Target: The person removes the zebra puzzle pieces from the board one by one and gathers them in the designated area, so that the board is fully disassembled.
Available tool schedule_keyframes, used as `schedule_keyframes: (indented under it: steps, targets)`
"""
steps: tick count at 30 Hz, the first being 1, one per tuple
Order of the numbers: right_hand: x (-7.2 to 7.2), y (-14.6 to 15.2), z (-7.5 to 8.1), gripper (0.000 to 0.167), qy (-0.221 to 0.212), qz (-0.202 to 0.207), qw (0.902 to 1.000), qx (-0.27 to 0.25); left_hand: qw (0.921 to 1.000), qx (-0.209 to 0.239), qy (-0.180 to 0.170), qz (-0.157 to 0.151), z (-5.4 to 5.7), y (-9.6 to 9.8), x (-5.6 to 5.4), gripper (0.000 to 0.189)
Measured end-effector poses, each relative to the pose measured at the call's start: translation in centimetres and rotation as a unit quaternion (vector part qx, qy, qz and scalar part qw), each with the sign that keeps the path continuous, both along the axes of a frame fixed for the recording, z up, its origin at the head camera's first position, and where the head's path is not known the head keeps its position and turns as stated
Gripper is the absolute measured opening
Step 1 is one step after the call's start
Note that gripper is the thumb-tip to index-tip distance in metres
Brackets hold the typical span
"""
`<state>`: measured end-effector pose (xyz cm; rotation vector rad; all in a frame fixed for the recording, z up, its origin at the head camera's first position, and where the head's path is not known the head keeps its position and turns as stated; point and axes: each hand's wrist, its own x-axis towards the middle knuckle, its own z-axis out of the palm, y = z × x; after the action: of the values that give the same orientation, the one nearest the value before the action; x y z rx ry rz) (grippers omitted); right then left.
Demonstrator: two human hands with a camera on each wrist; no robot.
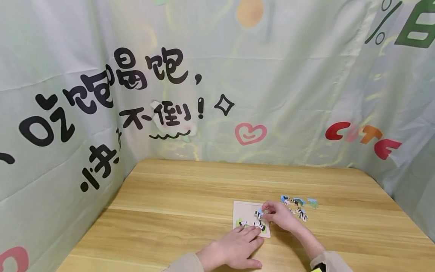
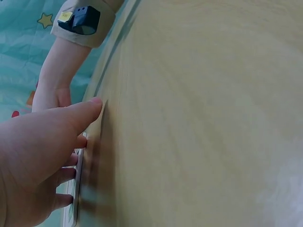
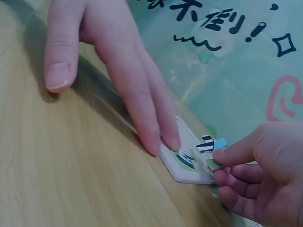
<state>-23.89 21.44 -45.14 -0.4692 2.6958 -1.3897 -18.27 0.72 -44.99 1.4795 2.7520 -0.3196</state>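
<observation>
A small square puzzle board (image 1: 243, 210) with a pale raised border lies on the table. Along its near side sit puzzle pieces (image 1: 261, 226) printed with black and white stripes and green. My left hand (image 1: 239, 246) rests flat, its straight fingers over the board's near edge; the thumb (image 2: 87, 113) is spread off to the side. Between thumb and index finger, my right hand (image 1: 281, 216) pinches a puzzle piece (image 3: 205, 145) with stripes, blue and green. It holds this piece over the right part of the board, partly covered by the fingertips.
Several loose puzzle pieces (image 1: 301, 214) lie just right of the board, beyond the right hand. The wooden table (image 1: 170, 204) is enclosed at the back and sides by a printed cloth (image 1: 289, 94). A small dark camera (image 2: 85, 21) sits on the right sleeve.
</observation>
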Motion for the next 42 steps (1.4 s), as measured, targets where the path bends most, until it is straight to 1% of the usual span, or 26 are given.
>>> schedule_keyframes:
  steps: [5,11,14,17,20,24,29,36,39,42]
  targets:
    - [0.2,1.8,0.3,0.02,-0.01,-0.024,0.9993,-0.028,1.0,0.004,0.001,-0.001,-0.1,0.0,0.1,0.067]
    - [0.7,4.8,1.0,0.027,-0.022,-0.04,0.9969,-0.064,1.0,0.004,0.003,0.002,-0.1,0.0,0.1,0.067]
    - [1.1,6.4,1.2,0.027,-0.026,-0.053,0.996,-0.066,1.0,0.001,-0.001,0.004,0.0,0.0,0.1,0.068]
    - [1.7,7.7,1.1,0.026,-0.035,-0.079,0.9943,-0.063,1.0,0.001,-0.004,0.005,0.0,-0.1,0.2,0.068]
    - [2.1,9.1,1.0,0.027,-0.043,-0.095,0.9929,-0.059,1.0,0.002,-0.004,0.005,-0.1,-0.1,0.2,0.068]
    - [2.4,10.6,0.8,0.029,-0.043,-0.116,0.9915,-0.04,1.0,0.004,0.001,0.005,-0.1,-0.1,0.1,0.068]
    - [2.7,12.3,0.7,0.031,-0.052,-0.148,0.9876,-0.013,1.0,0.001,-0.006,0.006,0.1,-0.1,0.1,0.068]
    - [2.6,14.2,0.4,0.035,-0.068,-0.166,0.9838,-0.003,1.0,0.0,-0.003,0.004,0.1,0.0,0.2,0.068]
    - [2.4,14.5,0.4,0.034,-0.063,-0.177,0.9818,0.03,1.0,0.001,-0.002,0.004,0.0,0.0,0.1,0.068]
    - [2.1,14.7,0.4,0.031,-0.042,-0.186,0.9782,0.083,1.0,0.0,-0.006,0.005,0.0,0.0,0.0,0.068]
